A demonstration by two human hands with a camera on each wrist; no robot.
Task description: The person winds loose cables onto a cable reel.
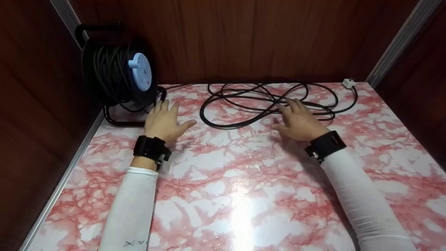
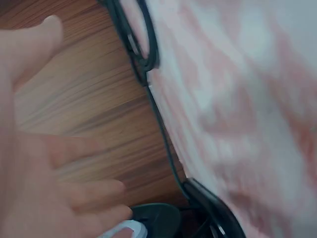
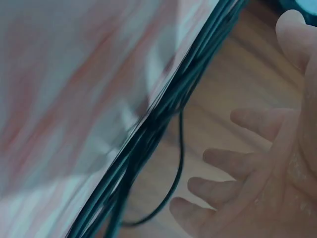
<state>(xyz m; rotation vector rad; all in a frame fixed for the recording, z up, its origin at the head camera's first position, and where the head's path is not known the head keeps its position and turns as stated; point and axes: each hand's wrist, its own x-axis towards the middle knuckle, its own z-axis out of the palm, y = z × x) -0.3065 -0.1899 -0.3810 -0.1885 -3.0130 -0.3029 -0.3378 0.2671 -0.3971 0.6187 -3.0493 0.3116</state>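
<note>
A black cable reel [image 1: 111,75] with a pale blue socket face [image 1: 142,71] stands at the back left on a black tube frame. Its loose cable [image 1: 226,126] lies in overlapping loops along the back of the table, ending in a white plug [image 1: 349,83] at the back right. My left hand [image 1: 163,122], fingers spread, is just in front of the reel's frame and holds nothing. Over the front of the right-hand loops is my right hand [image 1: 299,120], fingers spread; whether it touches the cable I cannot tell. In the right wrist view the cable strands [image 3: 148,134] run beside the hand [image 3: 257,183].
The table [image 1: 223,195] has a red and white marbled top. Dark wood panels [image 1: 244,38] enclose it at the back and both sides, with metal strips [image 1: 69,174] at the corners and the left edge.
</note>
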